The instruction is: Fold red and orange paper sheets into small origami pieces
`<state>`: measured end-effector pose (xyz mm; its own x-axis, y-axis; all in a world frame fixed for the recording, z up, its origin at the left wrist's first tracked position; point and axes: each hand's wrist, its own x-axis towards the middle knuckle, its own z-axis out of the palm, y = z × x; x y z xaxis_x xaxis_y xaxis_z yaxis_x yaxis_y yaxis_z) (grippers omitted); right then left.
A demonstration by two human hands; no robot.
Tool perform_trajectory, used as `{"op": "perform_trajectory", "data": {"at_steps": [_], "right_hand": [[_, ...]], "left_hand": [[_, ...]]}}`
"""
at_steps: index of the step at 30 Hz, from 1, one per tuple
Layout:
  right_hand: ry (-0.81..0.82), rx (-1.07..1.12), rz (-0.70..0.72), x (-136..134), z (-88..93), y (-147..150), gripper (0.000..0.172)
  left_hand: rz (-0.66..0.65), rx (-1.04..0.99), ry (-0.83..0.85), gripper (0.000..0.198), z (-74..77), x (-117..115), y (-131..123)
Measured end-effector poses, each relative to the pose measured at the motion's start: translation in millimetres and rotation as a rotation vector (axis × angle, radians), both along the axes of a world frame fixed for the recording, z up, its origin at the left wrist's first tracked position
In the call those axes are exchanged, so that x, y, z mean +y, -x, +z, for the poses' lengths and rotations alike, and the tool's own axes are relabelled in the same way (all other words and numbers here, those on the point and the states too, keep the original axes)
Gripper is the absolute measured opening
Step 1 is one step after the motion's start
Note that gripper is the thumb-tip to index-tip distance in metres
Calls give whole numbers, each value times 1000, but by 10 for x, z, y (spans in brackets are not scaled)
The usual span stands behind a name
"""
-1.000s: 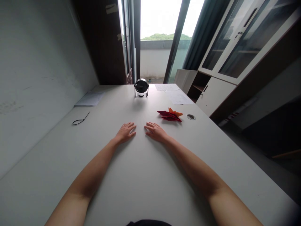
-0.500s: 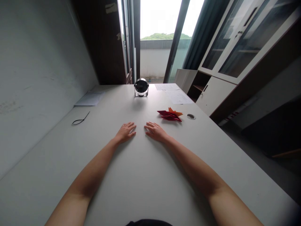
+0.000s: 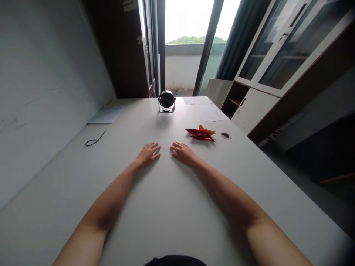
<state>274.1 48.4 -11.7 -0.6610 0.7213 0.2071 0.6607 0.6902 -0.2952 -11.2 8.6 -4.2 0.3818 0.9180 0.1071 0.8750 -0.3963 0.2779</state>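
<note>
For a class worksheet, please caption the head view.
Left hand and right hand rest on a white table, folded paper near the right.

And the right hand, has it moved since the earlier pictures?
No. Against the fixed cable hole in the table, the right hand keeps its place; only the whole view shifted slightly.

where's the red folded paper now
In the head view, the red folded paper lies right of centre on the white table, beside the orange piece, beyond the right hand and left of the round hole.
</note>
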Motion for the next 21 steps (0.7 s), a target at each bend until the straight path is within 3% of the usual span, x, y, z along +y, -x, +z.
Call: {"op": "perform_trajectory", "data": {"at_steps": [21], "right_hand": [[-19,5,6,23,-46,-6,52]], "left_hand": [[-11,-3,-20,54,-38,13,12]]}}
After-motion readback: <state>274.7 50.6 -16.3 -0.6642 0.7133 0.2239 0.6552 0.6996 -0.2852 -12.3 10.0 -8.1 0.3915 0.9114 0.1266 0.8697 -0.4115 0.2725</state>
